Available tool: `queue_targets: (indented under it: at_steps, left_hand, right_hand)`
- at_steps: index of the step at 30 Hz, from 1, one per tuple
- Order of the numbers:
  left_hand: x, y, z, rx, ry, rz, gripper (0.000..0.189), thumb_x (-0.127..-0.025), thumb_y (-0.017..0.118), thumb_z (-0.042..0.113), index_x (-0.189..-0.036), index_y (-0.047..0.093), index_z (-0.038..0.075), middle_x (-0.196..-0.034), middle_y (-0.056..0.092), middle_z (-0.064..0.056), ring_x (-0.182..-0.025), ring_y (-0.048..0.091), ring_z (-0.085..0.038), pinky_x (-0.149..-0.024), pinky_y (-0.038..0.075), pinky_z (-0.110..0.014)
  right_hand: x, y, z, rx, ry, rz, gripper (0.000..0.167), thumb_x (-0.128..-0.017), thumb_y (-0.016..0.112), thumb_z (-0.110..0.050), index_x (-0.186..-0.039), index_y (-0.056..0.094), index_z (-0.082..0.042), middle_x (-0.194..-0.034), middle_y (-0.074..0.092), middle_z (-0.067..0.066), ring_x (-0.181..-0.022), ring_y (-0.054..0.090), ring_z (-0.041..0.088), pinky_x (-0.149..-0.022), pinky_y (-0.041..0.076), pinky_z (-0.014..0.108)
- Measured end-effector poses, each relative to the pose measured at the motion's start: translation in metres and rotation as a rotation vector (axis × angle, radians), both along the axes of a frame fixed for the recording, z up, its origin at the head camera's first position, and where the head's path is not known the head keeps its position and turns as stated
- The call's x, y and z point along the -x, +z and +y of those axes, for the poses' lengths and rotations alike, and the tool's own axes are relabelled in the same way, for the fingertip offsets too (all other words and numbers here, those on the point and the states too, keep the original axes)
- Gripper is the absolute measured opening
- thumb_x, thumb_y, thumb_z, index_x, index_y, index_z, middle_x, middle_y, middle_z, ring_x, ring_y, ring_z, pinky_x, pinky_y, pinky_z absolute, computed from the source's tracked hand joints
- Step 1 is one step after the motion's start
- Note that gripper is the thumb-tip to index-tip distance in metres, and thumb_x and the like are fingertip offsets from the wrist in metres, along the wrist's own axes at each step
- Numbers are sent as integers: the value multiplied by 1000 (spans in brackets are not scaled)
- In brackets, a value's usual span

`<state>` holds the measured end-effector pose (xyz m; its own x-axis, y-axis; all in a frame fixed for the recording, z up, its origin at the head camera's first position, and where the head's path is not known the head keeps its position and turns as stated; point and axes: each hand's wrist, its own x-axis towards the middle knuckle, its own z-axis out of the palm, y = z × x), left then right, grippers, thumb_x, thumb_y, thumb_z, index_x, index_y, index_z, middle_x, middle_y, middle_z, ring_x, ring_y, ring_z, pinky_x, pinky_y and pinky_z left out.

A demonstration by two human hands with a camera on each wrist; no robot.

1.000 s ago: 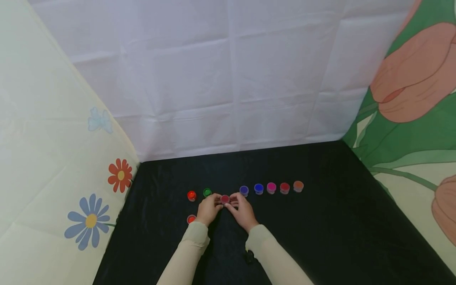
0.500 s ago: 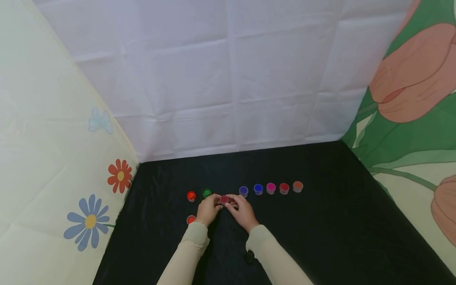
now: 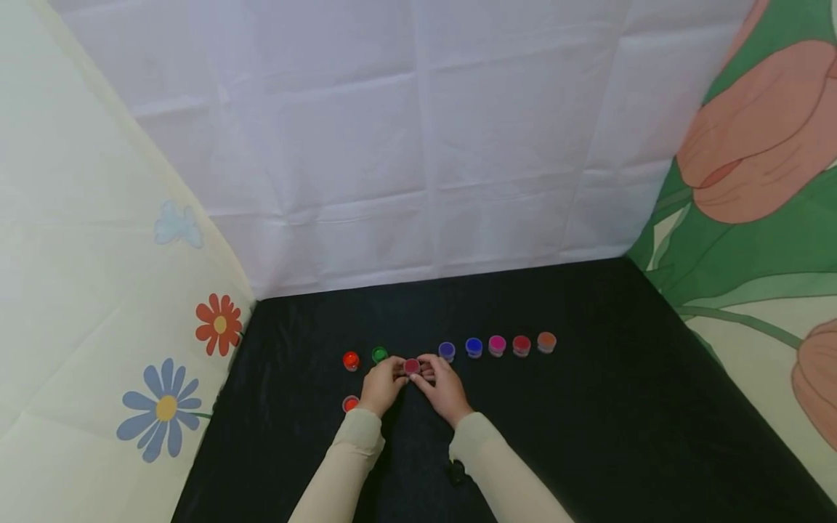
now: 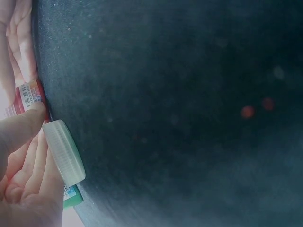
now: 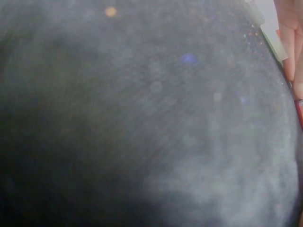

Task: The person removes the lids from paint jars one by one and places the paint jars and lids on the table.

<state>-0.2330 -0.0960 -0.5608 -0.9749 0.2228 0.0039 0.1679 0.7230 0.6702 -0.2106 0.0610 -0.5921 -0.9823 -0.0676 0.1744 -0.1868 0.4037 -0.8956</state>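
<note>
In the head view, a small dark red paint pot (image 3: 411, 367) is held between both hands over the black cloth. My left hand (image 3: 381, 386) pinches its left side, and my right hand (image 3: 447, 388) grips the right side with thumb and fingers. The left wrist view shows the red pot (image 4: 28, 99) side-on, its printed label partly under the left thumb (image 4: 21, 130). Beside those fingers stands a green paint pot (image 4: 73, 196) with a whitish ribbed cap (image 4: 64, 153). Only the fingers of the right hand (image 5: 292, 47) enter the right wrist view, at its edge.
Right of the hands runs a row of pots: violet (image 3: 447, 352), blue (image 3: 474, 348), pink (image 3: 497, 346), red (image 3: 521, 346) and orange (image 3: 546, 343). Two orange-red pots, one farther back (image 3: 351, 361) and one nearer (image 3: 350, 403), stand left. A white cloth wall (image 3: 418, 160) closes the back.
</note>
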Motion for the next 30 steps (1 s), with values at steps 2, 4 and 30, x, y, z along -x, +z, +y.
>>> queue_targets:
  at_steps: [2, 4, 30]
  left_hand:
    - [0, 0, 0, 0, 1, 3, 25, -90, 76, 7, -114, 70, 5, -105, 75, -9, -97, 71, -25, -87, 55, -47]
    - [0, 0, 0, -1, 2, 5, 25, -90, 76, 7, -114, 70, 5, -105, 75, -9, -97, 71, -25, -88, 55, -47]
    - [-3, 1, 2, -5, 16, -7, 26, -91, 75, 7, -117, 69, 4, -107, 74, -10, -99, 70, -26, -89, 55, -47]
  right_hand:
    - [0, 1, 0, 11, 0, -6, 26, -97, 70, -13, -121, 61, -6, -111, 61, 11, -103, 65, 25, -92, 55, 40]
    - [-1, 1, 0, 20, 2, -11, 24, -97, 70, -14, -119, 61, -7, -112, 61, 11, -103, 65, 26, -92, 55, 40]
    - [-3, 4, 2, 46, 13, -3, 22, -101, 63, -12, -122, 61, -7, -111, 61, 10, -103, 64, 26, -92, 54, 44]
